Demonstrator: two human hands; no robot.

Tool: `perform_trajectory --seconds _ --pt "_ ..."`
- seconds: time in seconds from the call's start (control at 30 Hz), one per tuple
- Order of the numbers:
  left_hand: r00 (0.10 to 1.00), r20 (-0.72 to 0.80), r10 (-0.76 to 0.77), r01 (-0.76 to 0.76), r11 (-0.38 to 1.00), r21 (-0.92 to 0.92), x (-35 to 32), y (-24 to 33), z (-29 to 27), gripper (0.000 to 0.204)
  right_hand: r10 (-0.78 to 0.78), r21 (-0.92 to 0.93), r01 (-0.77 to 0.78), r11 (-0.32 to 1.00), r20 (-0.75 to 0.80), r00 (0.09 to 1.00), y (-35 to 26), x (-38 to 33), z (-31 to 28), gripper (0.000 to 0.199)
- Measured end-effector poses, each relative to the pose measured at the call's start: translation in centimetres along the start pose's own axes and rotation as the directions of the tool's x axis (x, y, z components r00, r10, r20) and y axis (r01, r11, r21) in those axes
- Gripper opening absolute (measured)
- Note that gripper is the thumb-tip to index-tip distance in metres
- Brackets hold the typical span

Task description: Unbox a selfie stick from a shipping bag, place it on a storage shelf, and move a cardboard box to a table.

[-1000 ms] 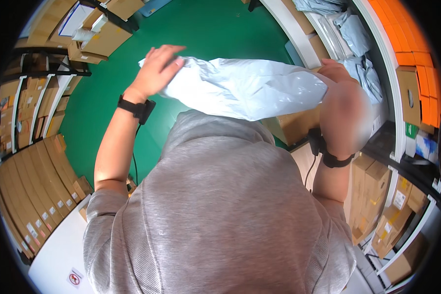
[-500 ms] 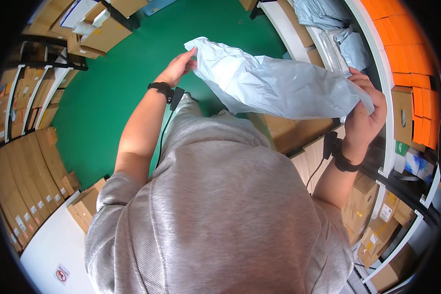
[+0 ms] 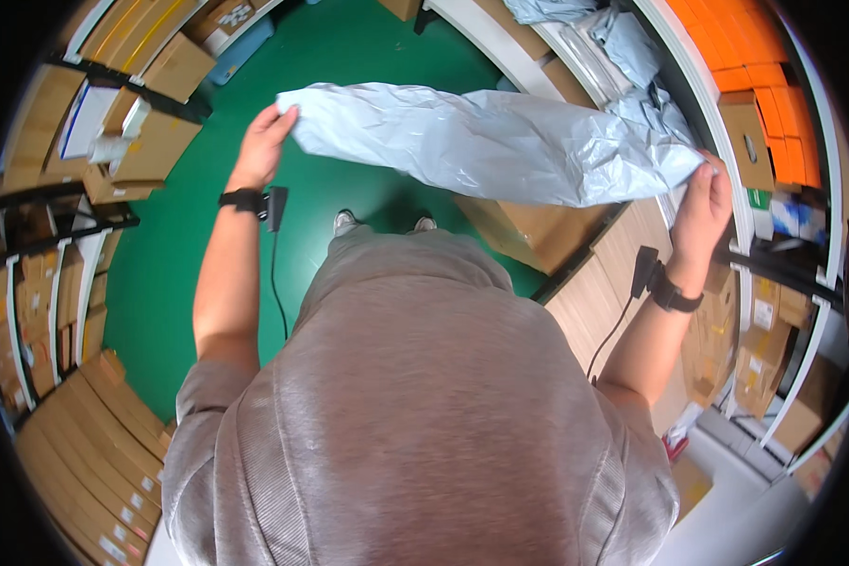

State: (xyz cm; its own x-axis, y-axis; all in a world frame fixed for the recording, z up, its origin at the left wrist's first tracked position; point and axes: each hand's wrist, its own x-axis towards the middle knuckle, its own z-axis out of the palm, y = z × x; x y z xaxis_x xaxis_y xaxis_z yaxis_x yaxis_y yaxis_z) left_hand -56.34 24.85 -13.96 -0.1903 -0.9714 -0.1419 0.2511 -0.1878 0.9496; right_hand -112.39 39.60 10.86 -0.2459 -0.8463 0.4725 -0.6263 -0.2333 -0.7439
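Pale blue-grey plastic, crinkled and glossy, makes up the long bag (image 3: 481, 141) stretched crosswise before the person, above the green floor (image 3: 349, 47) and a cardboard box (image 3: 538, 234). The left hand (image 3: 262, 146) pinches one end; the right hand (image 3: 702, 209) grips the other.

Dim toward the edges, but likely a stockroom: racked cardboard boxes (image 3: 156, 146) left of the fingers (image 3: 274, 120), orange boxes (image 3: 791, 123) to their right.
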Motion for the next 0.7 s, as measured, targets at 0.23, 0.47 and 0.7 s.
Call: perform_trajectory --seconds 0.23,0.47,0.7 --pt "0.994 -0.01 0.112 -0.113 0.987 -0.118 -2.2 7.6 -10.6 0.03 0.158 0.025 -0.158 0.987 0.003 0.987 0.1 -2.2 4.3 0.024" --pt "0.974 -0.001 0.225 -0.225 0.972 -0.068 -5.8 15.6 -17.8 0.025 0.22 0.131 -0.223 0.966 0.038 0.975 -0.4 -3.1 8.5 0.026" --pt "0.946 -0.032 0.324 -0.323 0.946 0.018 -8.5 17.7 -21.4 0.022 0.169 0.313 -0.195 0.929 0.11 0.979 -2.1 -0.4 12.6 0.022"
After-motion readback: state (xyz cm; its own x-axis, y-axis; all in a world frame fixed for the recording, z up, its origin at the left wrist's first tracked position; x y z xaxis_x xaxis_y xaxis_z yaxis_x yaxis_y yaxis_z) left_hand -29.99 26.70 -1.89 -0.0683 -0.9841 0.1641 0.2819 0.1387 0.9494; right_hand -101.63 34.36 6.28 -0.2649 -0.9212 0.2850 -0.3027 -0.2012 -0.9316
